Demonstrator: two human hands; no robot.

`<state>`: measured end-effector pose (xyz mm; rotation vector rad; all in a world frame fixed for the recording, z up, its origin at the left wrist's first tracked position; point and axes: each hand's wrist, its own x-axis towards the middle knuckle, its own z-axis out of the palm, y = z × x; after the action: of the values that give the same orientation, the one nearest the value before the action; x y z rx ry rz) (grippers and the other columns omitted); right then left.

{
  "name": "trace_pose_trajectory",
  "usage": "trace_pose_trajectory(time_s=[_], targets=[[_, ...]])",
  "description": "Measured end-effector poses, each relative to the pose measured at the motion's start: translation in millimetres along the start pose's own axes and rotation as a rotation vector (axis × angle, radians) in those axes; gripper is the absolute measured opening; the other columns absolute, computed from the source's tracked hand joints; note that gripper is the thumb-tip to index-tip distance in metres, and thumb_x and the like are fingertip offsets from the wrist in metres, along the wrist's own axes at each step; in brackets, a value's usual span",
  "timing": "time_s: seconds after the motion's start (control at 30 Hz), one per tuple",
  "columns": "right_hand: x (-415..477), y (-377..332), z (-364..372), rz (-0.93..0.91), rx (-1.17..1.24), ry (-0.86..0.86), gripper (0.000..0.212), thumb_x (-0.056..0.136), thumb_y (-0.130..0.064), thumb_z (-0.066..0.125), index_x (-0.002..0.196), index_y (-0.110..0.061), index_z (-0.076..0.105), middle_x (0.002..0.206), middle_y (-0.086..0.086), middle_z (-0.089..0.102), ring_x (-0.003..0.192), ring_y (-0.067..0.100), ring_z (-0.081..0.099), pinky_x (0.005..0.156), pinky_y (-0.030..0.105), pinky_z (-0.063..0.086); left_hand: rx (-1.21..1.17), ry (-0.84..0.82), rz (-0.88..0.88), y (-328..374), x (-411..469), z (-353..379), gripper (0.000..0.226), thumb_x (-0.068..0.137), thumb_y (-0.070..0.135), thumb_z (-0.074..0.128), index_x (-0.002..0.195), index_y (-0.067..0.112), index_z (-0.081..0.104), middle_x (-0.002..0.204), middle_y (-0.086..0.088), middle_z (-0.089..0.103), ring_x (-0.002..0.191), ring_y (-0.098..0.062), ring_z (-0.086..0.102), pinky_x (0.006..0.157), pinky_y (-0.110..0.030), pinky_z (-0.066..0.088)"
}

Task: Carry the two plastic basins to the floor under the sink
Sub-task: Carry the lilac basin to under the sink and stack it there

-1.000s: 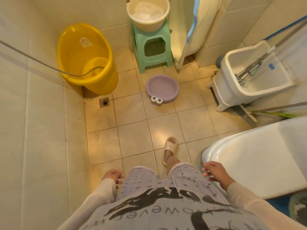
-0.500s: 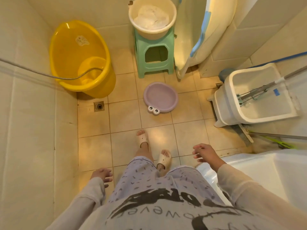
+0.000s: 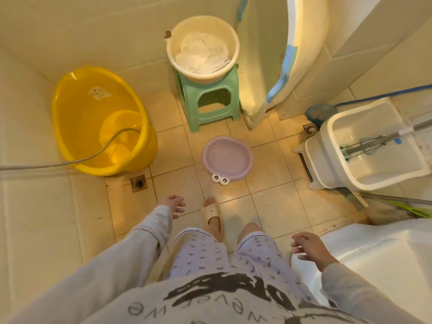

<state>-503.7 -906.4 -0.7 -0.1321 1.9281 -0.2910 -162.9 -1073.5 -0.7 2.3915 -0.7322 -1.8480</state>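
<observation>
A small purple basin [image 3: 228,157] with two cartoon eyes on its rim lies on the tiled floor straight ahead of my feet. Behind it, a cream basin [image 3: 203,49] holding white cloth rests on a green plastic stool [image 3: 209,102]. My left hand [image 3: 174,204] hangs open at my side, well short of the purple basin. My right hand [image 3: 307,246] is open too, fingers spread, just beside the rim of the white sink [image 3: 374,260] at the lower right. Neither hand touches a basin.
A large yellow tub [image 3: 98,120] with a grey hose [image 3: 46,164] in it stands in the left corner. A floor drain [image 3: 139,183] lies near it. A white mop bucket [image 3: 364,150] with mop handles sits on the right. A curtain [image 3: 280,57] hangs at the back.
I have stepped forward, so the basins, stool and yellow tub sit nearer. My left hand has swung forward past my hip; my right hand stays open by the sink rim.
</observation>
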Motion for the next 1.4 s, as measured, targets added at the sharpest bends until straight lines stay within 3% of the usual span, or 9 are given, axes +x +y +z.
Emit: trace_pose_trajectory(time_s=[0.17, 0.5, 0.67, 0.87, 0.93, 1.0, 1.1, 1.27, 1.4], targets=[[17, -33, 12, 0.016, -0.023, -0.011, 0.016, 0.092, -0.002, 0.046, 0.105, 0.0, 0.056, 0.075, 0.013, 0.056, 0.055, 0.021, 0.049, 0.038, 0.017, 0.037, 0.105, 0.032, 0.023, 38, 24, -11, 0.028, 0.094, 0.009, 0.043, 0.116, 0.002, 0.059, 0.075, -0.003, 0.057, 0.06, -0.014, 0.05, 0.057, -0.025, 0.04], [125, -104, 44, 0.027, -0.159, -0.075, 0.021, 0.088, -0.004, 0.047, 0.103, -0.002, 0.063, 0.081, 0.014, 0.063, 0.063, 0.022, 0.055, 0.056, 0.028, 0.043, 0.182, 0.018, -0.101, 36, 117, 20, 0.011, 0.091, 0.005, 0.044, 0.094, 0.006, 0.055, 0.07, -0.003, 0.056, 0.058, -0.015, 0.05, 0.054, -0.023, 0.034], [241, -126, 76, 0.028, -0.138, -0.076, 0.022, 0.092, -0.005, 0.045, 0.107, -0.004, 0.061, 0.089, 0.016, 0.062, 0.064, 0.02, 0.055, 0.057, 0.026, 0.044, 0.322, 0.004, -0.1, 37, 218, 72, 0.011, 0.091, 0.007, 0.044, 0.09, 0.01, 0.055, 0.092, -0.009, 0.061, 0.06, -0.013, 0.052, 0.053, -0.021, 0.035], [410, -130, 132, 0.041, -0.09, -0.066, 0.016, 0.09, -0.003, 0.045, 0.093, -0.007, 0.061, 0.094, 0.016, 0.059, 0.067, 0.02, 0.057, 0.063, 0.031, 0.05, 0.688, -0.021, -0.034, 58, 387, 142, 0.03, 0.09, 0.016, 0.045, 0.113, 0.006, 0.06, 0.116, -0.017, 0.063, 0.103, -0.032, 0.06, 0.072, -0.027, 0.039], [466, -131, 148, 0.034, -0.071, -0.035, 0.026, 0.088, -0.001, 0.048, 0.111, -0.003, 0.059, 0.104, 0.017, 0.056, 0.082, 0.026, 0.059, 0.073, 0.037, 0.055, 0.78, 0.028, 0.031, 63, 445, 163, 0.031, 0.091, 0.02, 0.044, 0.115, 0.005, 0.056, 0.129, -0.019, 0.057, 0.117, -0.033, 0.055, 0.077, -0.028, 0.034], [513, -133, 162, 0.033, -0.086, 0.005, 0.051, 0.086, -0.004, 0.053, 0.136, -0.004, 0.044, 0.118, 0.016, 0.054, 0.098, 0.028, 0.057, 0.091, 0.043, 0.052, 0.668, 0.097, 0.032, 68, 494, 181, 0.044, 0.09, 0.022, 0.046, 0.127, -0.003, 0.047, 0.132, -0.022, 0.053, 0.118, -0.036, 0.053, 0.077, -0.032, 0.037], [559, -133, 174, 0.04, -0.001, 0.001, 0.07, 0.085, -0.012, 0.06, 0.147, -0.01, 0.027, 0.138, 0.015, 0.046, 0.107, 0.027, 0.051, 0.088, 0.04, 0.05, 0.409, 0.201, 0.039, 72, 543, 197, 0.054, 0.087, 0.02, 0.05, 0.134, -0.002, 0.038, 0.132, -0.019, 0.052, 0.117, -0.036, 0.054, 0.084, -0.037, 0.046], [588, -121, 187, 0.072, 0.084, -0.092, 0.056, 0.089, -0.001, 0.055, 0.14, -0.009, 0.035, 0.137, 0.014, 0.05, 0.106, 0.028, 0.056, 0.088, 0.047, 0.05, 0.105, 0.196, 0.022, 62, 574, 200, 0.043, 0.087, 0.01, 0.048, 0.129, 0.002, 0.046, 0.131, -0.017, 0.054, 0.105, -0.03, 0.055, 0.088, -0.042, 0.049], [565, -119, 180, 0.06, 0.203, -0.094, 0.041, 0.085, 0.012, 0.054, 0.119, -0.009, 0.045, 0.11, 0.013, 0.059, 0.103, 0.031, 0.058, 0.085, 0.051, 0.052, -0.105, 0.131, -0.018, 62, 543, 181, 0.011, 0.089, 0.005, 0.048, 0.098, 0.006, 0.054, 0.091, -0.011, 0.06, 0.077, -0.022, 0.059, 0.069, -0.037, 0.052]])
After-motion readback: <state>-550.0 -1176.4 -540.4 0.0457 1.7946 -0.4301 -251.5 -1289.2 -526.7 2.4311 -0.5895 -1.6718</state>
